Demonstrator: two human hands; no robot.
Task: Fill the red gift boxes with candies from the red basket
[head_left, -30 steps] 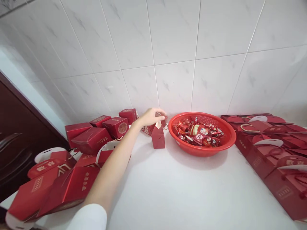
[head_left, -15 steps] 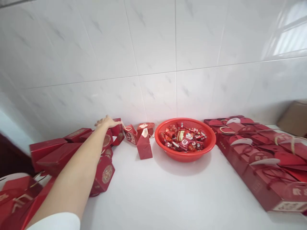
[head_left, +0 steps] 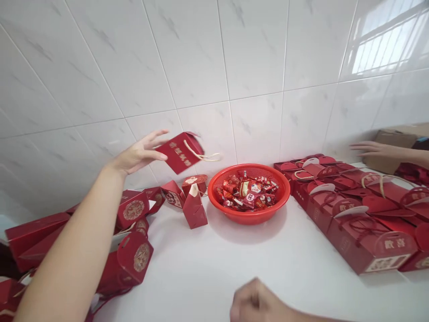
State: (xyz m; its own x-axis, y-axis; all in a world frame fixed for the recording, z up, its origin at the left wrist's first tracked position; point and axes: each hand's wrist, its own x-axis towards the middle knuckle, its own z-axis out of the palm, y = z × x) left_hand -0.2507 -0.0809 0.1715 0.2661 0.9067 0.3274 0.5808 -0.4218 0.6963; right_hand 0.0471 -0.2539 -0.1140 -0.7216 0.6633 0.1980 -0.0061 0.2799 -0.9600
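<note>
My left hand (head_left: 142, 152) holds a small red box (head_left: 180, 153) with gold characters and a cream cord handle, lifted above the counter at centre left. The box is tilted, and its cord swings out to the right. At the bottom centre, my right hand (head_left: 251, 302) is curled over the white counter, slightly blurred; whether anything is inside its fingers is hidden. Below the held box stand an open red box (head_left: 195, 209), another red box (head_left: 173, 194) and a round-topped red box (head_left: 196, 181). A red basket (head_left: 248, 218) of wrapped candies stands beside them.
Red boxes (head_left: 134, 257) are piled at the left under my forearm. Rows of closed red boxes (head_left: 355, 241) fill the right side. Another person's hand (head_left: 378, 150) reaches in at the far right by a cardboard box (head_left: 385, 163). A tiled wall stands behind.
My left hand has lifted a red box from the back of the left pile. My right hand and another person's hand have come into view. The view has shifted.
</note>
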